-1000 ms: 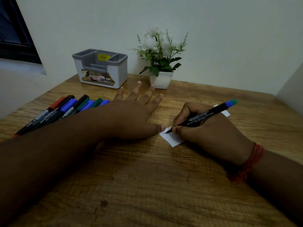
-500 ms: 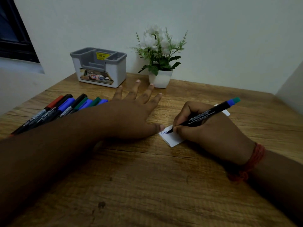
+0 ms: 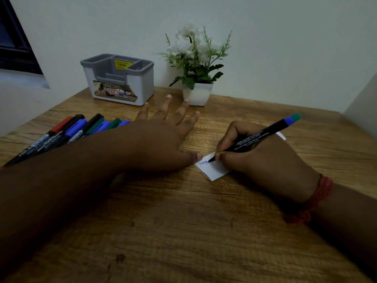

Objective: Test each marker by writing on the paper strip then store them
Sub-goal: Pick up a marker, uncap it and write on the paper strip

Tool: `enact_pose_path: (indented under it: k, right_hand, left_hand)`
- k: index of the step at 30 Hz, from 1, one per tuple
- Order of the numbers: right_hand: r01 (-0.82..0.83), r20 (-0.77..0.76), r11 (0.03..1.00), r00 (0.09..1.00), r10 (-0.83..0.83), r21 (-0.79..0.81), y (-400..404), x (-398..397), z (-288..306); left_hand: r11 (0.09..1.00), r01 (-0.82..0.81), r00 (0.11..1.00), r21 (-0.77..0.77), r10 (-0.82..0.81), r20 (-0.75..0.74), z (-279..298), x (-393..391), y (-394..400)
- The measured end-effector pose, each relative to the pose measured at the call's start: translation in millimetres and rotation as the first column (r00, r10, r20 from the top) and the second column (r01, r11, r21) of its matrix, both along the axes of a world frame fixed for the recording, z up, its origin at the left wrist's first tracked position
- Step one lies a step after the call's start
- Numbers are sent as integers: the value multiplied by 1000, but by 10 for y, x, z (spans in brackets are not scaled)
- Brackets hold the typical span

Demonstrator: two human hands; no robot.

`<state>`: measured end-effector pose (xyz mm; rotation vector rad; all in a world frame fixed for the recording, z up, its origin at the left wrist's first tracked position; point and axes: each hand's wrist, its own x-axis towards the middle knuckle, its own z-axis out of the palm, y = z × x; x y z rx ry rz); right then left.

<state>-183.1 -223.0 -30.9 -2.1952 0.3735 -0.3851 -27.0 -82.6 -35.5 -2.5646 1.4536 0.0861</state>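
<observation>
My right hand (image 3: 263,158) grips a black marker (image 3: 263,133) with a blue and green end, its tip on a white paper strip (image 3: 214,170). Blue writing shows at the strip's left end. Most of the strip lies under my right hand; its far end (image 3: 282,136) peeks out beyond the hand. My left hand (image 3: 163,137) lies flat on the table with fingers spread, its thumb tip touching the strip's left corner. Several capped markers (image 3: 67,131) in red, black, blue and green lie in a row at the left, partly behind my left forearm.
A grey and white desk organiser (image 3: 120,82) with open compartments stands at the back of the wooden table (image 3: 183,231). A white pot of artificial flowers (image 3: 196,92) stands to its right, against the wall. A dark window edge is at the far left.
The marker tip has moved a little to the right along the strip, and the blue writing has grown longer. My left hand has stayed flat in place.
</observation>
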Motion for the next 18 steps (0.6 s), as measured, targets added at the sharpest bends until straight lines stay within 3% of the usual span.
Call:
enact_pose_path:
  k: [11, 18]
  right_hand:
    - [-55, 21, 955, 998, 51, 291, 10, -103, 66]
    - [-4, 269, 967, 961, -67, 254, -74, -118, 83]
  left_hand:
    - [998, 59, 998, -30, -59, 9, 57, 21, 42]
    - [994, 19, 1000, -109, -17, 21, 82, 138, 52]
